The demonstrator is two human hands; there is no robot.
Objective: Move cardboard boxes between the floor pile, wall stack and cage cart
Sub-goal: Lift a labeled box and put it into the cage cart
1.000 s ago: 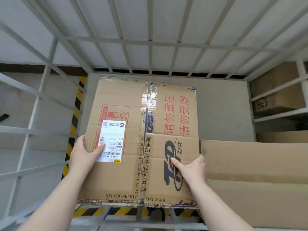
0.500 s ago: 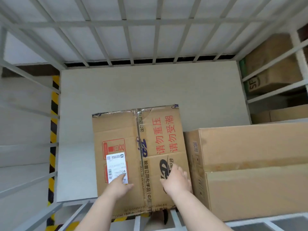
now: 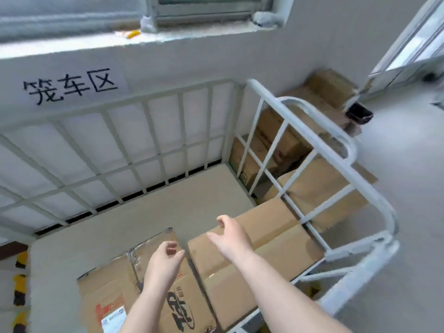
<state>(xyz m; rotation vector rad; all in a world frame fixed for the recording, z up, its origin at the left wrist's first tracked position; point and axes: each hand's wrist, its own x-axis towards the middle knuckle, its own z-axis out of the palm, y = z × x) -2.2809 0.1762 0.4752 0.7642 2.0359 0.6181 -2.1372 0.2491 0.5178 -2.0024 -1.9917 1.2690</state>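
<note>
I am holding both hands, my left hand [image 3: 163,265] and my right hand [image 3: 230,236], apart, loose and empty above the printed box [image 3: 115,292], which is lying flat on the cage cart [image 3: 144,212] floor, snug against the plain box [image 3: 259,255], probably saving room.

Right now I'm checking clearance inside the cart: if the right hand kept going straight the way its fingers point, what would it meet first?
Probably the plain cardboard box lying in the cage cart. The right hand hovers open above it, fingers aimed forward and down toward its top; depth is unclear from this single view.
</note>
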